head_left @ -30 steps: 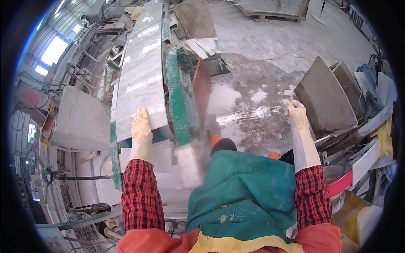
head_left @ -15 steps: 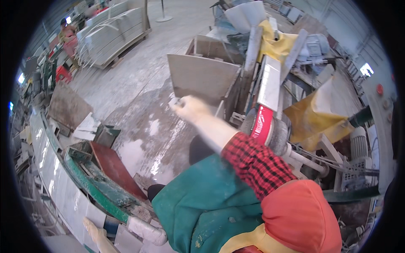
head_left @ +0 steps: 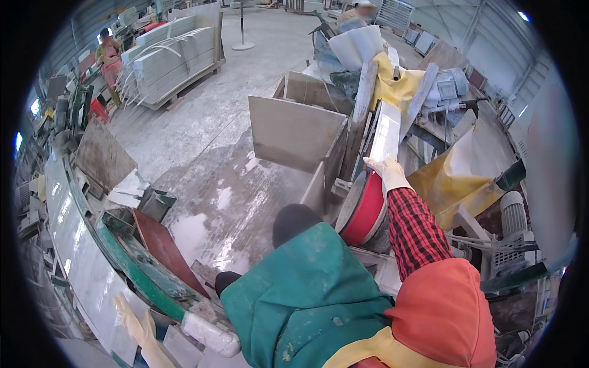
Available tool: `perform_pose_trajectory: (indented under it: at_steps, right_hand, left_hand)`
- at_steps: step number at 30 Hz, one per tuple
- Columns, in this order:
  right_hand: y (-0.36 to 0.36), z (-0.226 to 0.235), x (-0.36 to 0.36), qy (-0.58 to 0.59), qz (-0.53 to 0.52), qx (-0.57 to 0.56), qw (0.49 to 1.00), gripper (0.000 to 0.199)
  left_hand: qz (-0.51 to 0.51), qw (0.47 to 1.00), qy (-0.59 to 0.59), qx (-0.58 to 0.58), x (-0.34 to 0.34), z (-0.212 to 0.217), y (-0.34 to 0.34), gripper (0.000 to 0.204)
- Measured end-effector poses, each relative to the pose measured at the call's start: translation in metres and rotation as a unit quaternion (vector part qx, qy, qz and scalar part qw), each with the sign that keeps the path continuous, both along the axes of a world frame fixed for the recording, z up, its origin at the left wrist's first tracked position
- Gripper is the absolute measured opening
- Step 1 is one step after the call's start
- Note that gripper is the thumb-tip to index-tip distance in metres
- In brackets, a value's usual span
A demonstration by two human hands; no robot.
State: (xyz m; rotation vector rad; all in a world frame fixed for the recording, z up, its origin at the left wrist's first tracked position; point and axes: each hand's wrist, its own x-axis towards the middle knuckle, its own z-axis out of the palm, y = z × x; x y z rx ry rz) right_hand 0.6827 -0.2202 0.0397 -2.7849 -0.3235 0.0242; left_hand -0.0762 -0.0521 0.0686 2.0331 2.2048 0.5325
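Nearest, low on the person's left, the gloved left hand (head_left: 136,323) hangs w/ fingers spread, gripping nothing, just beside the long pale slab (head_left: 86,270) on the green-edged frame (head_left: 132,264). Further off, the gloved right hand (head_left: 386,173) lies on the lower end of a narrow white stone strip (head_left: 385,136) leaning above the red disc guard (head_left: 367,211); can't tell if fingers close round it. Beyond stands a beige slab (head_left: 288,132), wet concrete floor (head_left: 215,153) behind.
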Motion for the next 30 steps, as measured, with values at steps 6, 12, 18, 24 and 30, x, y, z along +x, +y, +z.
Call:
perform_pose_trajectory:
  at_steps: [6,12,18,24,30]
  right_hand:
    - [0.005,0.049,-0.023,0.023,0.266,-0.328,0.906,0.055]
    - [0.012,0.054,-0.06,0.085,0.079,-0.305,0.945,0.071]
    - [-0.002,0.002,-0.013,0.121,-0.098,0.029,0.987,0.091]
    - [-0.034,-0.033,0.038,0.18,-0.049,0.146,0.972,0.081]
    - [-0.04,-0.033,0.028,0.213,-0.019,0.418,0.883,0.055]
  left_hand:
    - [-0.05,0.998,-0.029,0.022,0.009,-0.02,0.012,0.085]
    - [-0.084,0.994,-0.031,0.066,0.033,-0.017,0.008,0.084]
    - [-0.116,0.986,-0.059,0.102,0.017,-0.013,0.005,0.082]
    - [-0.1,0.986,-0.068,0.113,-0.002,-0.007,-0.015,0.081]
    - [-0.093,0.987,-0.061,0.118,-0.013,-0.013,-0.026,0.076]
